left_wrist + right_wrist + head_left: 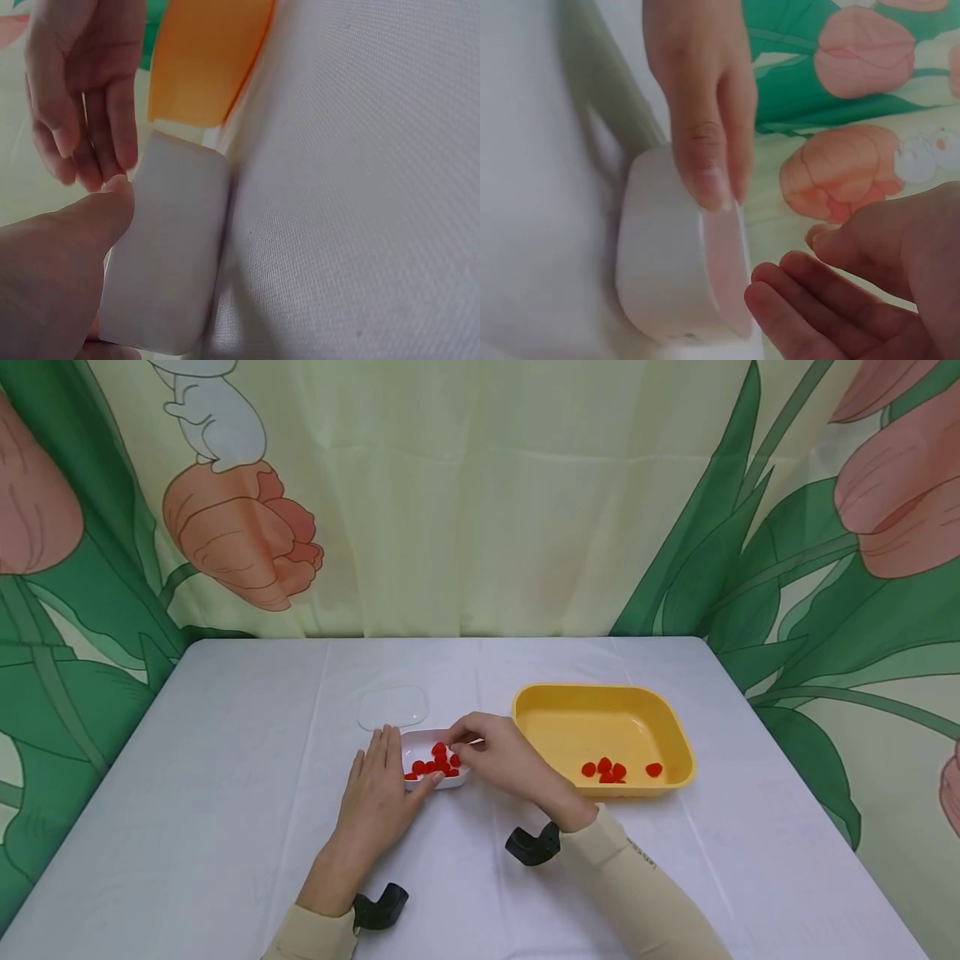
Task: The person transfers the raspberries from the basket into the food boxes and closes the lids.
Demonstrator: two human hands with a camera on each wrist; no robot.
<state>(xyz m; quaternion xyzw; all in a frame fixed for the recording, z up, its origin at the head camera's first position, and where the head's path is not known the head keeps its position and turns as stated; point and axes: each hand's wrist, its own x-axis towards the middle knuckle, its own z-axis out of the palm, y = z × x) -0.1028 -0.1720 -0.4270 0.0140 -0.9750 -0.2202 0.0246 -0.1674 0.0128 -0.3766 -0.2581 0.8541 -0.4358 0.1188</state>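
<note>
A small white box (435, 782) on the table contains several small red rounded pieces (430, 767). My left hand (375, 797) lies along the box's left end, fingers straight and together, the thumb laid across the near rim. In the left wrist view that thumb (105, 214) touches the box's upper edge. Over the right end of the box is my right hand (498, 752), its fingers loosely bent close to the red pieces. The right wrist view shows its fingertips (769, 289) apart from the thumb, with nothing between them.
To the right stands a yellow tray (600, 693) with several more red pieces (606, 768) along its near side. A clear lid (392, 707) lies behind the white box. A white cloth (187, 793) covers the table, and a flowered curtain (480, 527) hangs behind it.
</note>
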